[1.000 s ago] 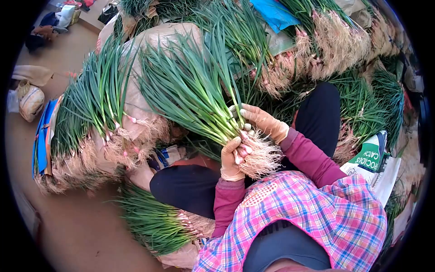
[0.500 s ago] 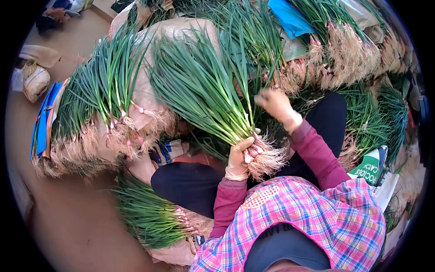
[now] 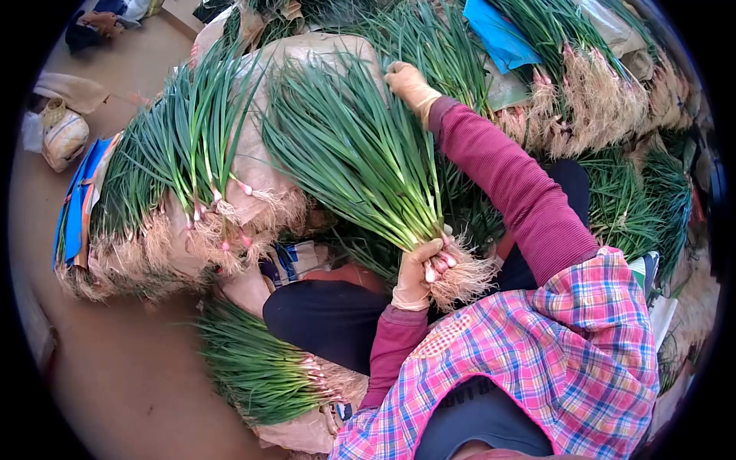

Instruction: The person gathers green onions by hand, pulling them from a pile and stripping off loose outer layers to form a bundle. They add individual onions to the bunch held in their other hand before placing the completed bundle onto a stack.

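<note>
My gloved left hand (image 3: pixel 416 276) is wrapped round the lower stems of a bunch of green garlic (image 3: pixel 383 180), just above its pinkish bulbs and pale roots. The long leaves fan up and to the left. At the far end, my gloved right hand (image 3: pixel 412 83) is closed beside the leaf tips on the bunch's right edge; what its fingers hold, if anything, is hidden. Behind the bunch, a beige sheet (image 3: pixel 314 47) covers a heap, with loose green garlic plants (image 3: pixel 203 153) lying over its left side.
More green garlic with hanging roots (image 3: pixel 602 92) is piled at the upper right beside a blue sheet (image 3: pixel 500 34). Another pile (image 3: pixel 264 364) lies at the lower left on the brown floor (image 3: pixel 146 376). A woven bag (image 3: pixel 63 138) stands at the far left.
My right hand has moved up and left, from beside the stems to the leaf tips, with the arm stretched out. My left hand keeps hold of the bunch, shifted slightly right and down.
</note>
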### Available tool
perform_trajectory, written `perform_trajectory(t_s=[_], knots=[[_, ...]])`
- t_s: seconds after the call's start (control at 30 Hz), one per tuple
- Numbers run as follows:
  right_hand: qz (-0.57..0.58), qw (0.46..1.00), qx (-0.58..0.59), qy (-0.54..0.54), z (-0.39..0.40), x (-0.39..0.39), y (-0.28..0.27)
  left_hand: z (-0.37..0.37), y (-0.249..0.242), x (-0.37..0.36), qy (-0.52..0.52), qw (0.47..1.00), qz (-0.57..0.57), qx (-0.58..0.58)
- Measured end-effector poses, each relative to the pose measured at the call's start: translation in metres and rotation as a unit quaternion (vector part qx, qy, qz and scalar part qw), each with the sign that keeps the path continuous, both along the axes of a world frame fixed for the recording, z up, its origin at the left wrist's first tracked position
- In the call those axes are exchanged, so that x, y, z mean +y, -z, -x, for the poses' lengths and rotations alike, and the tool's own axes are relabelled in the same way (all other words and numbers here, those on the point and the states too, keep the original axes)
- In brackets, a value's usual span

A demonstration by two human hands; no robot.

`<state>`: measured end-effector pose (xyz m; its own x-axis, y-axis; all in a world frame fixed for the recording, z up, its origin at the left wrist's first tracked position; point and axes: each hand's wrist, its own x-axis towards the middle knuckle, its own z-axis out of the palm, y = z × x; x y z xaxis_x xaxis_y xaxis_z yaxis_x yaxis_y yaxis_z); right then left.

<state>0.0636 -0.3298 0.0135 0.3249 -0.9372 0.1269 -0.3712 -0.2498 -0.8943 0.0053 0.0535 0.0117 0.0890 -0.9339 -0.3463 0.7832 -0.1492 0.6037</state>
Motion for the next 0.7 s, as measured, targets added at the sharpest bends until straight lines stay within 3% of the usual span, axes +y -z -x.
perform_trajectory(t_s=[0.07, 0.13, 0.17, 0.2, 0.27, 0.3, 0.33, 0.37, 0.4, 0.43, 0.47, 0.5, 0.53, 0.57, 0.6, 0.63, 0.67, 0.7], knots=[[-0.066, 0.989, -0.133, -0.005, 0.021, 0.001, -0.009, 0.002, -0.006, -0.001, -0.035, 0.999, 0.006, 0.041], [-0.031, 0.962, -0.266, 0.056, 0.054, 0.003, -0.028, -0.007, -0.001, 0.003, -0.002, 0.999, 0.032, 0.023], [-0.080, 0.940, -0.323, 0.072, 0.071, -0.010, -0.022, -0.010, -0.001, 0.002, 0.018, 0.996, 0.067, 0.056], [-0.056, 0.956, -0.259, 0.127, 0.089, -0.004, -0.028, -0.014, -0.002, 0.004, 0.038, 0.990, 0.100, 0.090], [0.226, 0.966, -0.071, 0.105, 0.104, 0.014, 0.016, -0.010, -0.034, 0.011, -0.017, 0.973, 0.126, 0.194], [0.465, 0.860, 0.209, 0.029, 0.111, 0.013, 0.093, -0.010, -0.041, 0.012, -0.024, 0.969, 0.135, 0.203], [0.427, 0.790, 0.440, -0.005, 0.123, 0.098, 0.081, -0.012, -0.044, 0.014, -0.032, 0.966, 0.144, 0.213], [0.353, 0.898, 0.252, -0.073, 0.141, 0.152, 0.120, -0.013, -0.043, 0.012, -0.028, 0.959, 0.172, 0.222], [0.243, 0.920, 0.284, -0.115, 0.159, 0.214, 0.126, -0.015, -0.045, 0.015, -0.050, 0.970, 0.135, 0.198], [0.173, 0.843, 0.454, -0.231, 0.177, 0.260, 0.152, -0.016, -0.046, 0.016, -0.041, 0.975, 0.120, 0.184], [0.182, 0.841, 0.452, -0.236, 0.187, 0.258, 0.150, -0.018, -0.046, 0.015, -0.036, 0.980, 0.105, 0.168], [-0.005, 0.777, 0.457, -0.432, 0.195, 0.259, 0.144, -0.022, -0.039, 0.017, -0.027, 0.985, 0.080, 0.148], [-0.196, 0.652, 0.428, -0.594, 0.200, 0.262, 0.139, -0.031, -0.007, 0.019, 0.003, 0.982, 0.086, 0.167], [-0.021, 0.706, 0.416, -0.573, 0.185, 0.240, 0.072, -0.031, 0.001, 0.022, 0.007, 0.985, 0.078, 0.156], [-0.104, 0.803, 0.347, -0.473, 0.175, 0.209, 0.058, -0.029, 0.004, 0.023, 0.011, 0.986, 0.071, 0.148], [0.146, 0.809, 0.332, -0.462, 0.164, 0.162, 0.071, -0.026, 0.001, 0.023, 0.001, 0.983, 0.082, 0.165], [0.223, 0.845, 0.342, -0.346, 0.154, 0.122, 0.038, -0.028, 0.005, 0.023, -0.003, 0.983, 0.084, 0.166], [0.259, 0.936, 0.196, -0.135, 0.143, 0.105, -0.015, -0.033, 0.011, 0.027, 0.013, 0.985, 0.067, 0.160]])
